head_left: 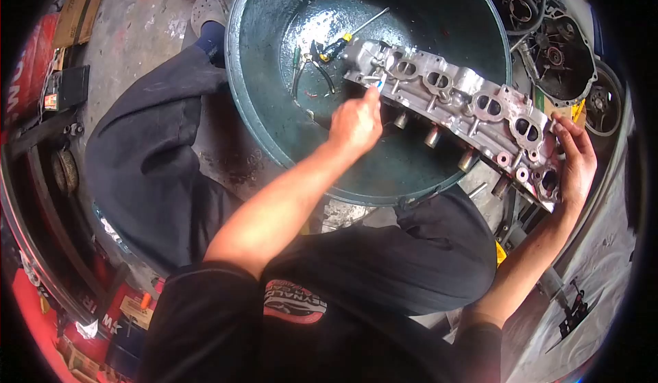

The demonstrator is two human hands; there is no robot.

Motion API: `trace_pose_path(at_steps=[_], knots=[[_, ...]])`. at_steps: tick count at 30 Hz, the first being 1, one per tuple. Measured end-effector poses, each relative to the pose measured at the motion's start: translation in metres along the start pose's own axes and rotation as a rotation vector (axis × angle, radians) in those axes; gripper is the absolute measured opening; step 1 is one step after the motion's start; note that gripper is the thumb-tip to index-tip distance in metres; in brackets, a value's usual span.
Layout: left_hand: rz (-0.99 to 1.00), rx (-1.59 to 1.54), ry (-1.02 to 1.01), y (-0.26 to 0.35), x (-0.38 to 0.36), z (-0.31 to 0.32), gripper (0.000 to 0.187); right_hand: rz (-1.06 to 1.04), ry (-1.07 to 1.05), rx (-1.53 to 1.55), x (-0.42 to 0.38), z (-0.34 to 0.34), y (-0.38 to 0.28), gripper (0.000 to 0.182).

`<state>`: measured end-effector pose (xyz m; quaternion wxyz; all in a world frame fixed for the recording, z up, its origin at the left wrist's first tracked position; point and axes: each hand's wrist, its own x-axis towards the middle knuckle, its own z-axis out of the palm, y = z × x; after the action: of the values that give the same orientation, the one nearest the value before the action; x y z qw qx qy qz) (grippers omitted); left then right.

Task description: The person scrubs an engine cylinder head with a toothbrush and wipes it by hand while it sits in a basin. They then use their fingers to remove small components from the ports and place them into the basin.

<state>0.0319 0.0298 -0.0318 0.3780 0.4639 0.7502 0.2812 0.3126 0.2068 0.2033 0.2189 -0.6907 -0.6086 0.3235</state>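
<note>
A metal engine cylinder head (pixel 459 102) lies slantwise over a large dark green tub (pixel 248 102), its oval ports facing up. My right hand (pixel 574 157) grips its near right end, thumb and fingers around the edge. Closed in my left hand (pixel 356 124) is a slim white-and-blue tool (pixel 380 83) that looks like a toothbrush. Its tip is against the far left part of the cylinder head; most of its handle is hidden by my fingers. Several short metal tubes (pixel 432 136) stick out of the head's lower side.
Inside the tub lie pliers (pixel 299 74) and a screwdriver (pixel 336 47) with a yellow-and-black handle. Engine parts (pixel 558 57) crowd the right side. My knees flank the tub. Red boxes (pixel 31 74) and a metal frame (pixel 51 246) stand at left.
</note>
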Motion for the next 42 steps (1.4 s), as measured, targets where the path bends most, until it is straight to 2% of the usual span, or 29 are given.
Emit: trace_pose_path(at_steps=[1, 5, 6, 10, 13, 14, 16, 18, 21, 23, 25, 27, 29, 31, 33, 35, 37, 40, 42], knots=[[0.015, -0.005, 0.007, 0.003, -0.013, 0.001, 0.019, 0.086, 0.019, -0.078, -0.004, 0.001, -0.012, 0.026], [-0.025, 0.094, 0.031, -0.006, -0.004, 0.011, 0.019, 0.073, 0.008, -0.017, -0.002, -0.001, -0.006, 0.025], [0.015, 0.083, 0.044, -0.008, 0.01, 0.011, 0.021, 0.089, 0.03, 0.025, -0.004, 0.002, -0.005, 0.025], [0.096, 0.097, 0.045, -0.004, -0.02, 0.013, 0.024, 0.121, 0.061, -0.009, -0.003, -0.002, -0.005, 0.021], [0.08, 0.246, 0.015, -0.011, 0.014, 0.01, 0.027, 0.107, 0.055, 0.035, -0.003, -0.001, -0.003, 0.019], [0.031, 0.213, -0.157, -0.006, 0.033, -0.003, 0.039, 0.133, 0.076, 0.049, -0.005, 0.001, -0.008, 0.017], [0.079, 0.268, -0.134, 0.004, 0.025, -0.009, 0.039, 0.094, 0.041, 0.016, -0.004, -0.003, -0.005, 0.017], [0.09, 0.297, -0.215, 0.004, -0.004, -0.027, 0.04, 0.075, 0.04, -0.044, -0.003, -0.004, -0.006, 0.017], [0.081, 0.408, -0.324, -0.011, -0.002, -0.069, 0.031, 0.097, 0.041, 0.086, -0.004, -0.002, 0.0, 0.017], [0.019, 0.45, -0.331, -0.001, 0.018, -0.105, 0.025, 0.115, 0.063, 0.022, -0.007, 0.001, -0.007, 0.017], [-0.034, 0.455, -0.512, -0.013, 0.041, -0.128, 0.021, 0.08, 0.061, -0.022, -0.007, -0.001, -0.004, 0.018], [-0.158, 0.608, -0.838, -0.025, 0.062, -0.13, 0.023, 0.053, 0.023, 0.006, -0.005, -0.005, 0.006, 0.019], [-0.095, 0.767, -0.949, -0.024, 0.059, -0.114, 0.027, 0.046, 0.015, 0.032, -0.004, -0.006, 0.007, 0.02], [-0.074, 0.685, -0.919, -0.035, 0.054, -0.085, 0.028, 0.099, 0.021, -0.081, -0.007, -0.005, -0.002, 0.023], [-0.058, 0.708, -0.983, -0.04, 0.081, -0.073, 0.028, 0.048, 0.034, -0.076, -0.007, -0.004, 0.002, 0.025], [-0.263, 0.736, -0.616, -0.032, 0.12, -0.081, 0.03, 0.045, 0.06, -0.054, -0.008, 0.001, 0.003, 0.025], [-0.409, 0.598, -0.256, -0.053, 0.164, -0.076, 0.033, 0.045, 0.058, -0.072, -0.01, -0.001, 0.004, 0.025], [-0.332, 0.67, -0.226, -0.075, 0.194, -0.06, 0.034, 0.054, 0.059, -0.106, -0.01, -0.002, 0.002, 0.024], [-0.349, 0.74, -0.303, -0.073, 0.19, -0.049, 0.034, 0.112, 0.104, -0.09, -0.015, 0.005, -0.003, 0.023]])
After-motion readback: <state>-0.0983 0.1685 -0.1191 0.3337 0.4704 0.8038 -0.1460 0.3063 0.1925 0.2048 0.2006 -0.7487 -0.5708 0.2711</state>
